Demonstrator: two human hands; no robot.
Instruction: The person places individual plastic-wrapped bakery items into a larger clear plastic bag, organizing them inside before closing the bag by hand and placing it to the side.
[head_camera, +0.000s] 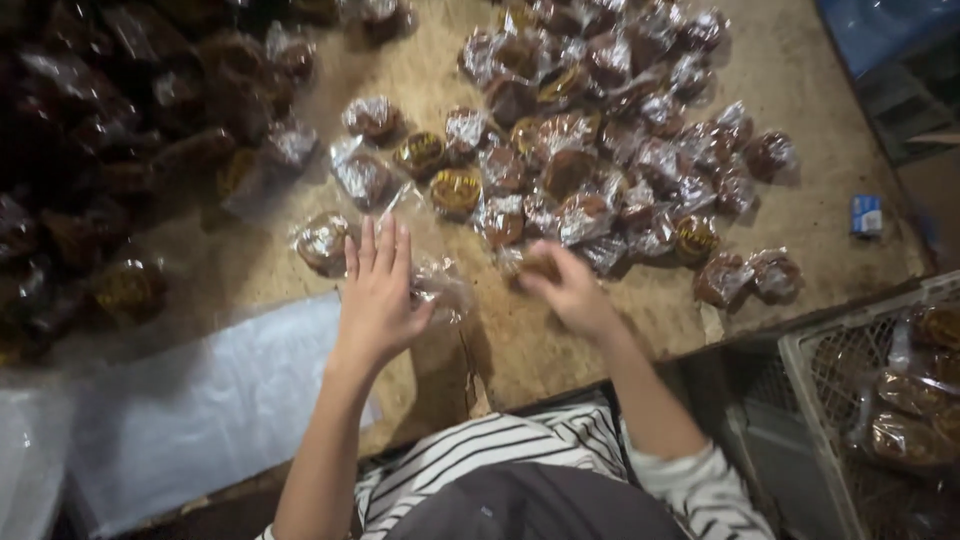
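Head view looks straight down on a rough wooden table (800, 70) strewn with small brown cakes sealed in clear crinkly wrappers. At far left a dark heap of wrapped cakes (110, 150) fills the shadowed corner, and below it a sheet of white plastic (200, 410) lies over the table's near edge. Next comes the left hand (378, 295), fingers spread and flat, its thumb side touching an empty-looking clear wrapper (440, 285) that lies just right of it; a single wrapped cake (322, 242) lies just left of the fingertips. Right of centre the right hand (565, 285) is blurred with motion; it seems curled around a small brown cake (540, 268), though how firmly it closes cannot be told. Beyond it spreads the big pile of wrapped cakes (610, 140), with a small blue box (866, 214) near the table's right edge and a white wire crate (860, 390) of packed cakes lower right.

The step appears to be bagging: one hand steadying the wrapper, the other bringing a cake. Sliding it in would call for the wrapper's mouth held open and the cake kept level.
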